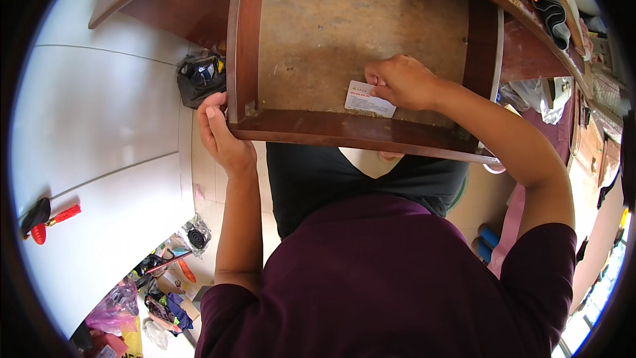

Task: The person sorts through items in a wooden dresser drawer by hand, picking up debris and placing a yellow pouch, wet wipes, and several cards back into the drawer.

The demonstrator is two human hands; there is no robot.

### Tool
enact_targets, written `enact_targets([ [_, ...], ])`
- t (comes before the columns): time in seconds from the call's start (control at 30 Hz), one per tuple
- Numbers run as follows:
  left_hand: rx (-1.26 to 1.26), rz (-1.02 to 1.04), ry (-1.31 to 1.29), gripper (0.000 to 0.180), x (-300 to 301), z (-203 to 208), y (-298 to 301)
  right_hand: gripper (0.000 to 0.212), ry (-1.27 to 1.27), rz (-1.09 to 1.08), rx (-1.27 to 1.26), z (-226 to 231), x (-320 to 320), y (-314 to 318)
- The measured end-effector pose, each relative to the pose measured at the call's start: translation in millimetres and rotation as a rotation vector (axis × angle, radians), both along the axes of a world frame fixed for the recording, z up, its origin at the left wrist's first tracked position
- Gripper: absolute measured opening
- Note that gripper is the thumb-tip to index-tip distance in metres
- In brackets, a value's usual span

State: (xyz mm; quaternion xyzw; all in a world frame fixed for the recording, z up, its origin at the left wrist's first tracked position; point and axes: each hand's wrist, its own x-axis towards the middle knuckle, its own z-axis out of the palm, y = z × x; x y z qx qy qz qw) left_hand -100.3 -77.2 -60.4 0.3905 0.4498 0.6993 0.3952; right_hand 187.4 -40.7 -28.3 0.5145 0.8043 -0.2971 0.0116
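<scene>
Hanging ornament: red tassel (59,217) on the white panel (106,179), just under 9 o'clock from view centre.
Floor pile: pink plastic bag (118,308) and other clutter, 8 o'clock.
Black plastic bag (199,81): 10 o'clock, just beyond the left fingertips.
Left hand (225,142): 9 o'clock, at the drawer's near left corner, fingers together along its outside; we can't tell if they're closed on it.
Wooden drawer (344,131): 12 to 1 o'clock, reddish-brown walls, worn base; we see crumbs along the near wall.
White printed card (361,100): 1 o'clock, inside the drawer near that wall, tilted; we can't tell if its lower edge touches the base.
Right hand (407,84): toward 2 o'clock, fingers curled, pinching the card's right end against the thumb.
Blue cylinders (489,235): 4 o'clock, on the floor.
</scene>
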Motion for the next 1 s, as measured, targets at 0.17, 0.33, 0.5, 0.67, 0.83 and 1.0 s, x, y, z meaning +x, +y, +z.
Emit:
enact_targets([
  [0.17, -0.012, 0.006, -0.011, 0.025, 0.6, 2.2, -1.5, 0.013, 0.047, 0.021, 0.053, 2.0, -0.4, 5.7],
  [0.33, -0.021, 0.006, -0.001, 0.025, -0.3, -0.3, -0.7, 0.014, 0.005, 0.105, -0.007, 2.3, -12.1, 8.2],
  [0.5, -0.02, 0.032, 0.012, 0.027, 2.6, 3.0, -0.2, 0.016, 0.026, 0.088, -0.083, 1.1, -11.6, 13.8],
  [0.67, -0.033, 0.029, 0.046, 0.028, 2.2, 3.0, 0.1, 0.016, 0.081, 0.115, -0.126, -4.6, -9.6, 16.8],
  [0.83, -0.065, 0.035, 0.049, 0.03, 4.8, 6.6, -0.9, 0.018, 0.009, 0.214, -0.171, 1.9, -17.0, 17.8],
  [1.0, -0.066, 0.057, 0.067, 0.034, 4.7, 4.6, 0.4, 0.018, 0.02, 0.229, -0.202, 1.8, -17.7, 18.4],
])
